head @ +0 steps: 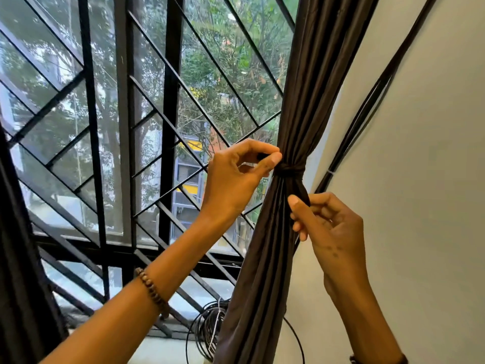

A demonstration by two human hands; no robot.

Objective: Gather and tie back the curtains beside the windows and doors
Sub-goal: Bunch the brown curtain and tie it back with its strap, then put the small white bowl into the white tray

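black window grille [126, 127] fills the left; beside it, by the wall [420, 153], the brown curtain [309, 88] hangs gathered — a tie [288, 169] already knotted round it. left hand [236, 179] pinches one end of it, right hand [330, 229] pinches the other end just below — seemingly only tightening remains here.

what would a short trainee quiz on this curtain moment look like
1. True or false: a tie already cinches the curtain into a bundle.
2. What does the left hand pinch? A an end of the tie; B a window handle; C a clothes peg.
3. Fill in: the right hand pinches a fabric tail hanging ___ the tie.
Key: 1 true; 2 A; 3 below.
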